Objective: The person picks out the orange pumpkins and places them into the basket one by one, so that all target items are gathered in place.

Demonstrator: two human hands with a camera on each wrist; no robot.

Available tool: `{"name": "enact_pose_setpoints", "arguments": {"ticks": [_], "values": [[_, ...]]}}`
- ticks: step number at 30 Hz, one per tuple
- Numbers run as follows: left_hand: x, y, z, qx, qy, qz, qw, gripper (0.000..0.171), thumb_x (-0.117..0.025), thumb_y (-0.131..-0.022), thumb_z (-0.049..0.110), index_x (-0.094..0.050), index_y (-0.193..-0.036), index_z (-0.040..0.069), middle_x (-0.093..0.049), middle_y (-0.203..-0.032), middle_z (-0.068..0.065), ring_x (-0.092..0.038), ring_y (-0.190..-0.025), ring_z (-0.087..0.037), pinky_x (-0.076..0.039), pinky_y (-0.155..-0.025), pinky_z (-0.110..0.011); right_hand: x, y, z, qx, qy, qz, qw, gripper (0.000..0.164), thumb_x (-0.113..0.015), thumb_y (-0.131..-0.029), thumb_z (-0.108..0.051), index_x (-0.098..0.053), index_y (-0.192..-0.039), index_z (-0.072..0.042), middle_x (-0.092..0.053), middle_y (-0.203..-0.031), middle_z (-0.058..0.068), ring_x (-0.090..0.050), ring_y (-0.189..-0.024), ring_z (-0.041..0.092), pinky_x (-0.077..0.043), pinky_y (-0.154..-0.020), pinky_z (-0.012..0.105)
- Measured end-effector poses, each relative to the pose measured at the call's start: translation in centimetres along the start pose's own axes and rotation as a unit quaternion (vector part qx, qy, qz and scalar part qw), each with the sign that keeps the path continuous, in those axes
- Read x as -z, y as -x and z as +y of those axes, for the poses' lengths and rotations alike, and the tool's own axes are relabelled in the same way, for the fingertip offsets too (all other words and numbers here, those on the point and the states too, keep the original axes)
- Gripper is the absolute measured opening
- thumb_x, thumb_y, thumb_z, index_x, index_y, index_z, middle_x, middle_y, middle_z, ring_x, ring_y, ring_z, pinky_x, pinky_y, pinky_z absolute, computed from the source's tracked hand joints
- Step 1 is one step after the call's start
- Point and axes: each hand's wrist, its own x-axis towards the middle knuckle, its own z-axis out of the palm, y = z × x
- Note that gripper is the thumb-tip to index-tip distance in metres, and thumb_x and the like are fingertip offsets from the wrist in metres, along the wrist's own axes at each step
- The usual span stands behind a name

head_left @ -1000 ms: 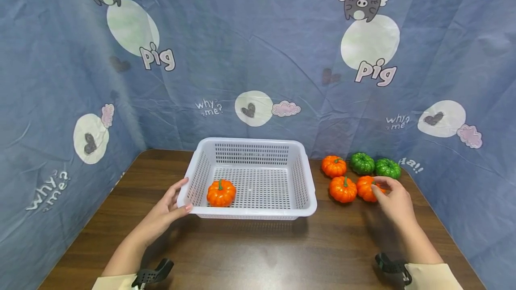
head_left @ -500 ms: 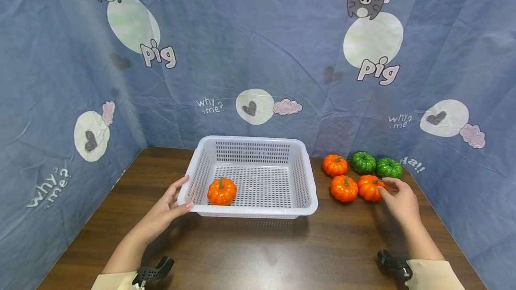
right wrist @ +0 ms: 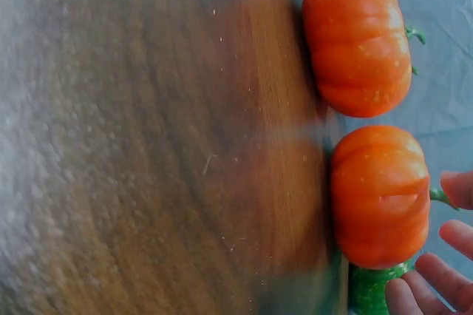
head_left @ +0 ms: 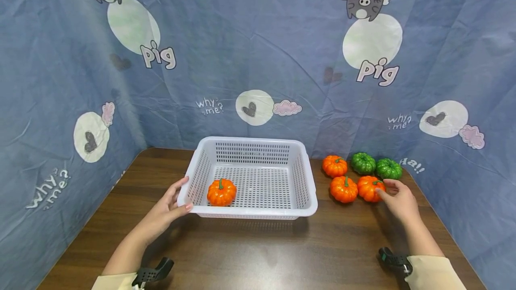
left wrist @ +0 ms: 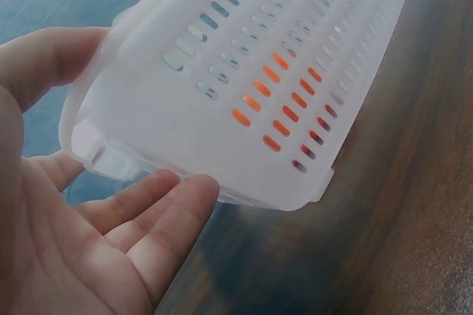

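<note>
A white slotted plastic basket (head_left: pixel 258 211) stands on the table with one small orange pumpkin (head_left: pixel 221 193) inside, towards its front left. My left hand (head_left: pixel 163 208) grips the basket's left end, thumb over the rim and fingers against the outside wall. Far to the right, my right hand (head_left: pixel 402 202) is beside the front-right orange pumpkin (head_left: pixel 368 189), thumb and fingers parted around its right side. In the right wrist view, those fingertips (right wrist: pixel 399 296) are near the pumpkin's lower side and the thumb lies near its green stem.
Left of that pumpkin sits another orange one (head_left: pixel 343 189), with a third orange pumpkin (head_left: pixel 334 166) behind. Two green pumpkins (head_left: pixel 363 163) stand at the back right. A blue printed cloth (head_left: pixel 258 66) hangs behind the brown wooden table (head_left: pixel 258 254) and along both sides.
My right hand has drawn slightly to the right, uncovering more of the front-right pumpkin and its stem. The left hand and the basket keep their place.
</note>
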Motion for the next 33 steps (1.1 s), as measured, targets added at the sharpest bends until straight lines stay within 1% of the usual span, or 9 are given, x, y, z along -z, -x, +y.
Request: {"name": "enact_pose_setpoints", "arguments": {"ticks": [9,16,17,20,22,23,25,31,33], "values": [[0.0,0.1,-0.1,-0.001,-0.001,-0.001,1.0000,0.079,-0.062,-0.096,0.013,-0.014,-0.159,0.015,-0.030,-0.154,-0.030,-0.042,-0.132,-0.047,-0.046,-0.089,-0.020,0.1,-0.5,0.8,-0.015,0.001,-0.046,0.999,0.065,-0.068,-0.095,-0.033,-0.046,-0.136,0.012,-0.048,-0.137,0.037,-0.053,-0.120,0.052,-0.047,-0.093,0.057],[0.1,0.0,-0.2,-0.004,0.004,-0.004,1.0000,0.080,-0.064,-0.096,0.014,-0.014,-0.159,0.015,-0.029,-0.155,-0.030,-0.041,-0.133,-0.047,-0.045,-0.089,-0.019,0.1,-0.4,1.3,-0.017,-0.028,-0.071,0.997,0.067,-0.067,-0.096,-0.032,-0.043,-0.138,0.014,-0.045,-0.140,0.039,-0.051,-0.123,0.052,-0.048,-0.094,0.054],[0.1,0.0,-0.2,-0.005,0.003,-0.004,1.0000,0.080,-0.064,-0.096,0.014,-0.014,-0.159,0.015,-0.029,-0.155,-0.030,-0.041,-0.132,-0.047,-0.046,-0.090,-0.019,0.1,-0.4,1.4,-0.018,-0.035,-0.072,0.997,0.068,-0.068,-0.096,-0.031,-0.042,-0.139,0.014,-0.044,-0.140,0.039,-0.051,-0.123,0.052,-0.050,-0.093,0.050],[0.1,0.0,-0.2,-0.003,-0.002,-0.003,1.0000,0.080,-0.063,-0.096,0.014,-0.014,-0.159,0.016,-0.029,-0.155,-0.029,-0.043,-0.132,-0.047,-0.046,-0.090,-0.020,0.0,-0.4,1.5,-0.019,-0.060,-0.072,0.995,0.067,-0.069,-0.096,-0.028,-0.041,-0.139,0.015,-0.045,-0.139,0.039,-0.051,-0.124,0.052,-0.053,-0.085,0.028],[0.1,0.0,-0.1,-0.002,-0.005,-0.003,1.0000,0.080,-0.063,-0.096,0.014,-0.014,-0.159,0.016,-0.030,-0.155,-0.029,-0.043,-0.132,-0.046,-0.046,-0.090,-0.021,0.0,-0.4,1.5,-0.021,-0.071,-0.070,0.995,0.067,-0.069,-0.095,-0.027,-0.041,-0.140,0.015,-0.046,-0.138,0.039,-0.051,-0.123,0.051,-0.047,-0.076,0.014],[0.1,0.0,-0.1,-0.002,-0.007,-0.002,1.0000,0.080,-0.063,-0.096,0.015,-0.014,-0.159,0.016,-0.030,-0.154,-0.029,-0.043,-0.132,-0.046,-0.046,-0.090,-0.022,-0.1,-0.4,1.5,-0.021,-0.074,-0.070,0.995,0.067,-0.070,-0.095,-0.026,-0.041,-0.140,0.015,-0.046,-0.137,0.040,-0.052,-0.123,0.051,-0.044,-0.073,0.010],[0.1,0.0,-0.1,-0.003,-0.006,-0.002,1.0000,0.080,-0.063,-0.096,0.015,-0.014,-0.159,0.016,-0.030,-0.154,-0.029,-0.044,-0.131,-0.046,-0.046,-0.090,-0.022,-0.1,-0.4,1.6,-0.022,-0.076,-0.068,0.995,0.067,-0.070,-0.095,-0.026,-0.041,-0.139,0.015,-0.047,-0.136,0.039,-0.053,-0.121,0.050,-0.042,-0.070,0.008],[0.1,0.0,-0.2,-0.002,-0.005,-0.003,1.0000,0.080,-0.063,-0.096,0.015,-0.014,-0.159,0.016,-0.029,-0.155,-0.029,-0.043,-0.132,-0.047,-0.047,-0.091,-0.023,-0.2,-0.4,1.6,-0.023,-0.074,-0.057,0.995,0.067,-0.072,-0.094,-0.028,-0.044,-0.138,0.015,-0.051,-0.134,0.039,-0.057,-0.117,0.047,-0.043,-0.069,0.009],[0.1,0.0,-0.2,-0.001,-0.005,-0.003,1.0000,0.080,-0.063,-0.096,0.015,-0.014,-0.159,0.016,-0.029,-0.155,-0.029,-0.043,-0.132,-0.047,-0.047,-0.091,-0.024,-0.2,-0.3,1.6,-0.023,-0.072,-0.051,0.996,0.067,-0.073,-0.093,-0.028,-0.046,-0.137,0.014,-0.052,-0.133,0.038,-0.060,-0.114,0.044,-0.044,-0.069,0.009]]}}
